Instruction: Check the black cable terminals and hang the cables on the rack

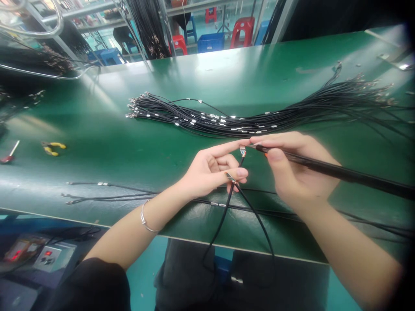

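Observation:
My left hand (212, 170) pinches a thin black wire (223, 216) near its metal terminal end (242, 150), above the green table's front edge. The wire loops down past the table edge. My right hand (292, 168) grips a long black pen-like tool (340, 172), its tip touching the terminal. A silver bracelet sits on my left wrist. A large bundle of black wires with metal terminals (227, 119) lies just beyond both hands.
The green table (113, 142) carries a few loose wires (106, 192) near the front edge, yellow-handled pliers (53, 148) and a red-handled tool (8, 154) at the left. A rack hung with wires stands at the back left, and red stools and blue crates beyond.

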`<action>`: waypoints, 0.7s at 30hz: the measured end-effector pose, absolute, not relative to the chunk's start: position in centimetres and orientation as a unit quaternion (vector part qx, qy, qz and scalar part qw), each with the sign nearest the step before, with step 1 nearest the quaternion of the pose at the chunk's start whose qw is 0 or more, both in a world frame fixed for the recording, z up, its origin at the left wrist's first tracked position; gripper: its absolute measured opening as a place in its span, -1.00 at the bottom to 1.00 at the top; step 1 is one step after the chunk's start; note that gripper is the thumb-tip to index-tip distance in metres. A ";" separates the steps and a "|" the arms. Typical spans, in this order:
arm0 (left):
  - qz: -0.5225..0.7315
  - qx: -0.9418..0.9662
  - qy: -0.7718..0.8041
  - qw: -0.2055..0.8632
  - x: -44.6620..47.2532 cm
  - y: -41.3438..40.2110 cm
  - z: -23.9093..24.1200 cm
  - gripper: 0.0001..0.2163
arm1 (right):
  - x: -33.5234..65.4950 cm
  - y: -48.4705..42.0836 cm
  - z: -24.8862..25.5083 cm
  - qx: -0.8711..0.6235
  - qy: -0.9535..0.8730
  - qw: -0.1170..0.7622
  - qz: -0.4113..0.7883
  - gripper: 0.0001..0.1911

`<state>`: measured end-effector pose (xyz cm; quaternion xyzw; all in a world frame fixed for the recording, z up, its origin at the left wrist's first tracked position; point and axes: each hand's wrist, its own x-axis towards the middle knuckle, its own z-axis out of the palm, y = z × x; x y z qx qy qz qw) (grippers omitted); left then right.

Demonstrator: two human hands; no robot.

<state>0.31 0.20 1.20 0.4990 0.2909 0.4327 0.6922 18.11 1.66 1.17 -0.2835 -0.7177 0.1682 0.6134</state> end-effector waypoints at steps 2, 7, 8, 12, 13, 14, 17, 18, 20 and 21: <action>0.433 0.501 0.291 0.690 0.3 0.2 1.1 -0.36 | 18.1 1.6 1.2 -0.278 -0.719 0.615 0.167 -0.79; 0.433 0.502 0.290 0.690 0.3 0.2 1.0 -0.37 | 18.3 1.5 1.3 -0.298 -0.724 0.602 0.158 -0.85; 0.435 0.501 0.289 0.690 0.3 0.2 1.0 -0.37 | 18.3 1.5 1.3 -0.300 -0.725 0.600 0.156 -0.85; 0.439 0.497 0.283 0.693 0.3 0.2 1.0 -0.39 | 18.3 1.5 1.3 -0.296 -0.728 0.599 0.153 -0.86; 0.439 0.497 0.282 0.693 0.3 0.2 1.0 -0.39 | 18.3 1.5 1.3 -0.297 -0.728 0.599 0.153 -0.86; 0.439 0.497 0.282 0.694 0.3 0.2 1.0 -0.40 | 18.3 1.5 1.3 -0.298 -0.728 0.598 0.152 -0.86; 0.437 0.498 0.285 0.693 0.3 0.2 0.9 -0.40 | 18.3 1.5 1.3 -0.297 -0.729 0.598 0.153 -0.86; 0.437 0.498 0.284 0.693 0.3 0.2 0.9 -0.40 | 18.3 1.5 1.3 -0.295 -0.729 0.598 0.155 -0.85; 0.441 0.499 0.278 0.692 0.2 0.2 0.8 -0.41 | 18.3 1.4 1.3 -0.290 -0.728 0.600 0.159 -0.84; 0.444 0.499 0.274 0.692 0.2 0.2 0.8 -0.41 | 18.3 1.4 1.3 -0.286 -0.728 0.602 0.162 -0.84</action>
